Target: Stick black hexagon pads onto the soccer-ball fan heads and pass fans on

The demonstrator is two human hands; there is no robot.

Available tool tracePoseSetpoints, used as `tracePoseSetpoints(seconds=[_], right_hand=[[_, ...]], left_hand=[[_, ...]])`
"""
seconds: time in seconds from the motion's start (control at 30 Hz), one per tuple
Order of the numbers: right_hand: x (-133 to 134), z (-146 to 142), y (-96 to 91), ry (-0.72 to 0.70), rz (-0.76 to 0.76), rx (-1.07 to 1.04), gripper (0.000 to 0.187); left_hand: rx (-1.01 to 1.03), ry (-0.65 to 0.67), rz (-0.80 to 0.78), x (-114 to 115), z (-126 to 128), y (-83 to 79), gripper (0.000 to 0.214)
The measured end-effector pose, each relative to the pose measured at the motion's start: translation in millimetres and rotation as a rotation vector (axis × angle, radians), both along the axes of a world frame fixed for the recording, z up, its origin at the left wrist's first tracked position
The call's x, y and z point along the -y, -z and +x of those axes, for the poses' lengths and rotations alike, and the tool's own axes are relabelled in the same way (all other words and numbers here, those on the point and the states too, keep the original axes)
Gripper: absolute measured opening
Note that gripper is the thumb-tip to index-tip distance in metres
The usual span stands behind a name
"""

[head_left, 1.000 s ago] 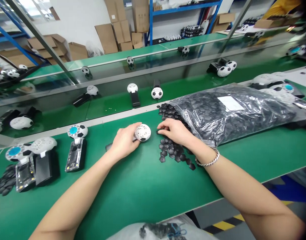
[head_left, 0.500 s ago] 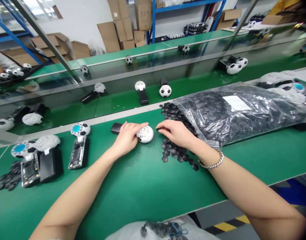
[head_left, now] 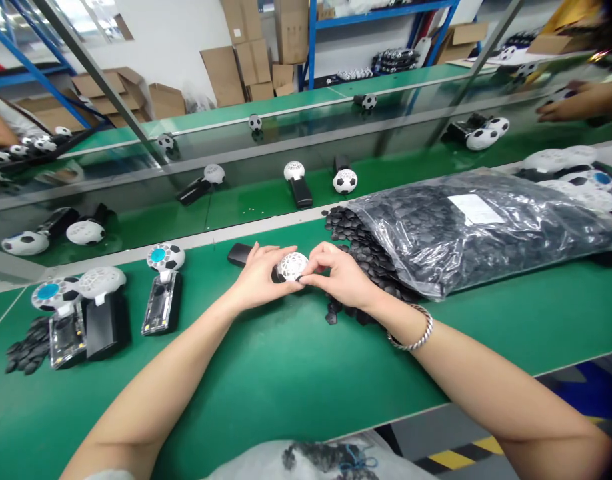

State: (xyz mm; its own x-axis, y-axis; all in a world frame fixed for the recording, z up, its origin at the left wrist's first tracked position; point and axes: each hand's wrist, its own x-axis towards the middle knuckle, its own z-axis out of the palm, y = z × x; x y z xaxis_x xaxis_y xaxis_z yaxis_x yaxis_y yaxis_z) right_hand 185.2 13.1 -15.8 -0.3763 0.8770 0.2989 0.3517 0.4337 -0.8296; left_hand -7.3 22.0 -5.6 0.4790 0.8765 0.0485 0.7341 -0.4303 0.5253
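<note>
On the green table, a white soccer-ball-shaped head (head_left: 292, 266) with a lattice of openings is joined to a black handle (head_left: 239, 254). My left hand (head_left: 263, 275) is wrapped round this soccer-ball device, thumb along the near side and fingers over the back. At the ball's right side, my right hand (head_left: 335, 272) pinches a small black pentagon piece (head_left: 300, 279) against it; the fingertips mostly hide the piece. Loose black pentagon pieces (head_left: 376, 263) lie under and beside my right hand, spilling from the mouth of a clear plastic bag (head_left: 436, 233).
At left stand several soccer-ball devices (head_left: 162, 293), some with blue discs, beside a small pile of black pieces (head_left: 30, 347). Behind the table edge, more devices (head_left: 301, 190) lie on a green conveyor (head_left: 256, 227). Another person's hand (head_left: 576, 100) reaches in at upper right.
My right hand has moved left from the loose pieces, bringing a black piece to the ball. My left thumb has come down to the ball's near side. Devices on the conveyor have shifted right.
</note>
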Motion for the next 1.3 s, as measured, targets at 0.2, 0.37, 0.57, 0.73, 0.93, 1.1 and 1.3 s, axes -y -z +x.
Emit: tracePoseSetpoints(seconds=[0.2,0.37,0.57,0.73,0.93,1.1,1.3], right_hand=[[-4.6,-5.1,8.2,0.032,-0.142,-0.072,0.017],[-5.9,-4.3,5.9,-0.003,-0.238,-0.099,0.023],[-13.9,34.4,-8.7,0.261,-0.014,0.617,0.022],[-18.7,46.7,-8.0,0.305,-0.020,0.880,0.006],[-19.7,42.9,-6.8,0.299,0.121,0.875,0.014],[-13.3,36.2,-14.0,0.163,0.058,0.620,0.014],[1.3,20.7,-18.2,-0.022,0.049,0.213,0.011]], left_hand=[[0.050,-0.048,-0.027,0.9,4.3,-3.0,0.061],[0.079,-0.071,-0.021,1.6,5.4,-1.5,0.057],[0.052,-0.021,0.026,5.0,5.0,5.1,0.069],[0.012,0.107,-0.067,5.4,0.7,-3.5,0.061],[0.106,0.061,-0.144,13.5,5.6,-2.6,0.059],[0.204,0.163,-0.117,9.1,4.4,3.2,0.055],[0.207,0.140,-0.116,4.4,0.6,4.8,0.063]])
